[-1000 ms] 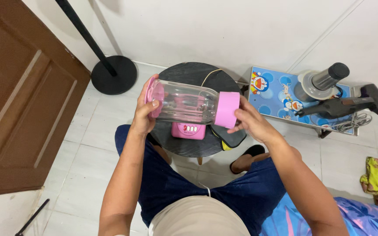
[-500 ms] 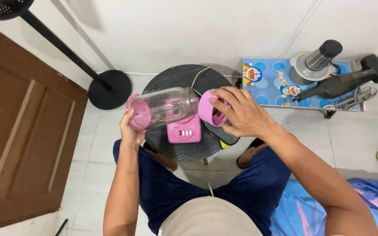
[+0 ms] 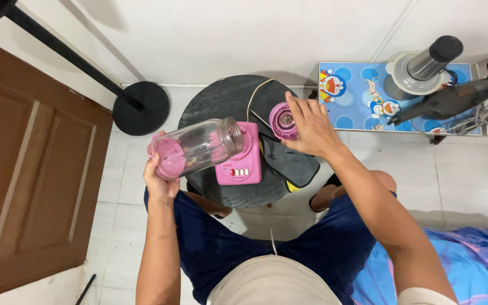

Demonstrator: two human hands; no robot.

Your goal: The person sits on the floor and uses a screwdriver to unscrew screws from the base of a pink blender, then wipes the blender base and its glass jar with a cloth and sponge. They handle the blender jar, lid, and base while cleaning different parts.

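Clear blender jar (image 3: 196,148), pink closed end, lies on its side in the air, open mouth toward the pink blender base (image 3: 239,160) and partly overlapping it in the head view. Left hand (image 3: 160,179) cups the jar's pink closed end from below, fingers curled around it.

Pink blade cap (image 3: 283,120) sits just right of the base and slightly beyond it, on the round dark table (image 3: 221,101). Right hand (image 3: 310,126) rests on it, fingers spread loosely over its right side and rim; whether they pinch it or only touch, cannot tell.

Handling, as judgement: jar looks rigid, thin-walled and empty, so light; smooth wall probably slippery, and likely to crack if dropped on tile. Best hold is around the closed end or the mid-body, not the threaded mouth. Blade cap is small and stiff; take it by the outer rim, fingers clear of the centre where blades may sit.

Outward from the base: dark cloth (image 3: 292,164) to its right, draped over the table edge. A cord (image 3: 253,99) runs across the table beyond the base. Black fan stand (image 3: 140,107) on the floor to the left; brown door (image 3: 26,175) farther left. Blue cartoon-print table (image 3: 357,93) well to the right carries a grey appliance (image 3: 416,70).
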